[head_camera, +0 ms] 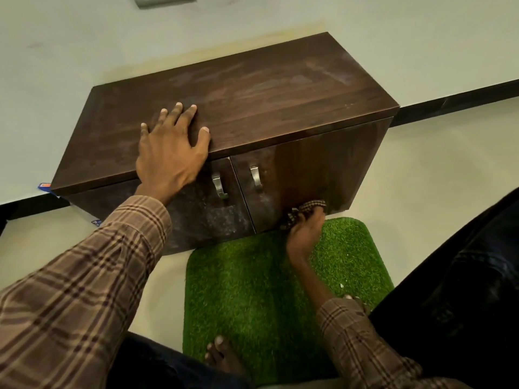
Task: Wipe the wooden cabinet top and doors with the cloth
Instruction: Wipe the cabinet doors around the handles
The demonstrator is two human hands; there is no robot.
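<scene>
Nearest: bare toes on a green artificial-grass mat, dark trousers at the right edge, plaid sleeves reaching forward. Pale, smooth floor under and around the mat.

Just past the mat's far edge, on the floor: the dark wooden cabinet, long and low, long axis running left to right along the wall, tilted in view so the right end sits higher. Two doors facing the camera, each with a metal handle near the centre seam. Left door dull and whitish with dust; right door darker and glossy.

Right hand low at the bottom edge of the right door, fingers curled tight around a bunched checked cloth, cloth pressed against the door face.

Left hand flat and open on the cabinet top near its front edge, fingers spread, holding nothing. Top surface smeared with pale dusty streaks, most toward the far right.

Beyond: off-white wall with a black skirting strip at floor level, and a grey switch plate at the very top, cut off.
</scene>
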